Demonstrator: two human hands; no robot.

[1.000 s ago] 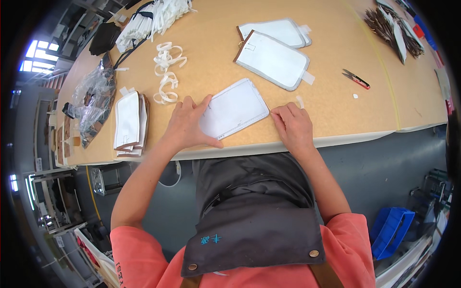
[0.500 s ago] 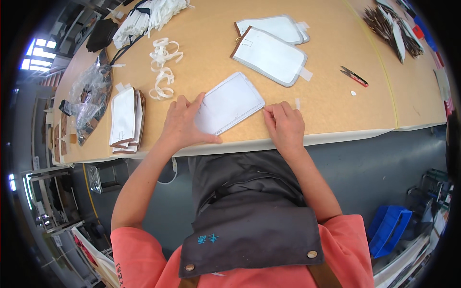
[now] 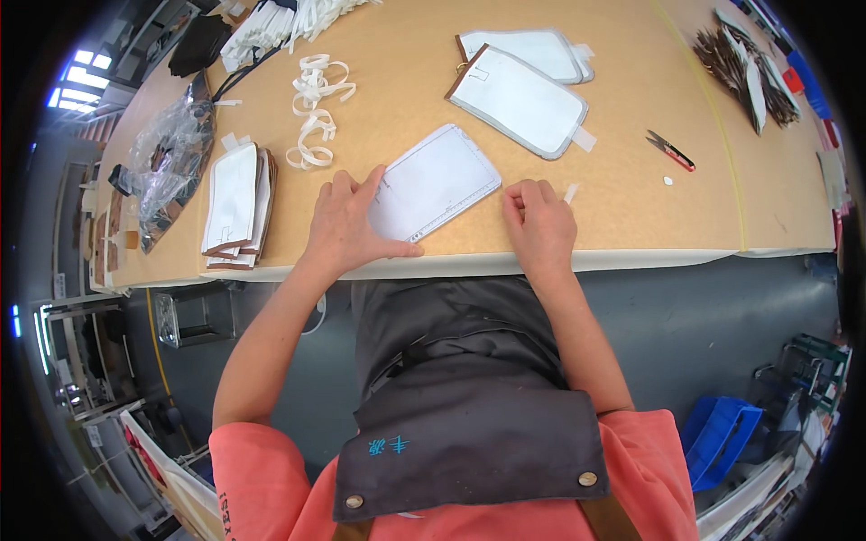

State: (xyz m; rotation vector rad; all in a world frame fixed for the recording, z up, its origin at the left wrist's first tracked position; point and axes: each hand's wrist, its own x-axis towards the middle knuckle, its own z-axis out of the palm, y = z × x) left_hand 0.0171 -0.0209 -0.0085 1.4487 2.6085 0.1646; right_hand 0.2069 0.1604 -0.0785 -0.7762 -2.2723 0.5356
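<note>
White panel (image 3: 433, 185) lies gripped by the left hand (image 3: 337, 225), probably for steadiness. The right hand (image 3: 543, 225) curls closed beside it, contents hidden.

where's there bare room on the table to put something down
Two bare patches of table: one between the coiled white strip and the pale pouches, beyond the white panel; another right of the right hand, below the snips. Crowded: the left end, with stacked pouches beside a plastic-covered bundle, and around the left hand at the panel.
</note>
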